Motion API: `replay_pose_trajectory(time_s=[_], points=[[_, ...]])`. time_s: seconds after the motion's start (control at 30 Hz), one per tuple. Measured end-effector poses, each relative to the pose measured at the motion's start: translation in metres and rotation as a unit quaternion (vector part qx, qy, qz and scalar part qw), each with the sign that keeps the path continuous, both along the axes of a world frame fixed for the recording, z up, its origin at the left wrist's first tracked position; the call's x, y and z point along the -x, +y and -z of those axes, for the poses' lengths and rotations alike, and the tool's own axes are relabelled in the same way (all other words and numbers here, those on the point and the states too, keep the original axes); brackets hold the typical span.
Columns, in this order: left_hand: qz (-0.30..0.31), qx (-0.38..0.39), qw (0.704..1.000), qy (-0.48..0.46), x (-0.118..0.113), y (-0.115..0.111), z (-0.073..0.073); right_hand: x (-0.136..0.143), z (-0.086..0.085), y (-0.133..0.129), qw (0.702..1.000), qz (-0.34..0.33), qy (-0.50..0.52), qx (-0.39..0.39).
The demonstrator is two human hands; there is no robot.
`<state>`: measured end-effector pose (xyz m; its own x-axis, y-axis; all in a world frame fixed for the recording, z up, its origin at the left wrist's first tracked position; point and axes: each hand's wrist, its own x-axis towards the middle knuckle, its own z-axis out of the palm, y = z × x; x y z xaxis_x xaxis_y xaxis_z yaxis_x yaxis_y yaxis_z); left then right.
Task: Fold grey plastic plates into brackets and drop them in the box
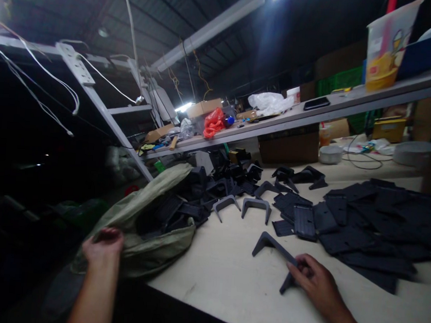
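My right hand (314, 279) is closed on one end of a dark grey U-shaped bracket (274, 243), held just over the table top. At the left, my left hand (103, 246) is curled at the rim of an olive cloth sack (151, 255), its fingers closed on the fabric; slight blur softens the fingertips. Black plastic parts (168, 212) fill the sack's open mouth. Beyond my right hand, two more U-shaped brackets stand apart on the table, a left one (225, 201) and a right one (256, 204).
Flat black plates (372, 224) lie heaped on the right of the pale table (208, 278). More brackets (305, 174) lie farther back. A raised shelf (294, 118) crosses behind, carrying a phone (317, 104), a red bag (214, 122) and a drink cup (384, 60). Cables hang at upper left.
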<state>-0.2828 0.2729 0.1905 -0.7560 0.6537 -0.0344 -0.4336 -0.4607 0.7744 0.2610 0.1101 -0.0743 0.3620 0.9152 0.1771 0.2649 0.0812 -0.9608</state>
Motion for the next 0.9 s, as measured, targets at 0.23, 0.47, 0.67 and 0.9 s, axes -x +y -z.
replay_pose_trajectory(time_s=[0.23, 0.47, 0.67, 0.9], points=[[-0.076, 0.038, 0.994, -0.063, 0.041, -0.038, 0.047, 0.002, -0.003, 0.0, 1.0, 0.0, -0.02, -0.009], [0.029, 0.054, 0.996, 0.063, -0.01, -0.01, 0.052, -0.001, -0.004, -0.002, 0.999, -0.015, -0.031, -0.003], [0.084, 0.124, 0.96, 0.238, -0.079, -0.016, 0.1, -0.001, -0.015, -0.007, 0.999, -0.009, -0.05, -0.013], [0.121, 0.173, 0.925, 0.315, -0.106, -0.038, 0.112, -0.002, -0.012, -0.006, 0.998, -0.006, -0.05, -0.035]])
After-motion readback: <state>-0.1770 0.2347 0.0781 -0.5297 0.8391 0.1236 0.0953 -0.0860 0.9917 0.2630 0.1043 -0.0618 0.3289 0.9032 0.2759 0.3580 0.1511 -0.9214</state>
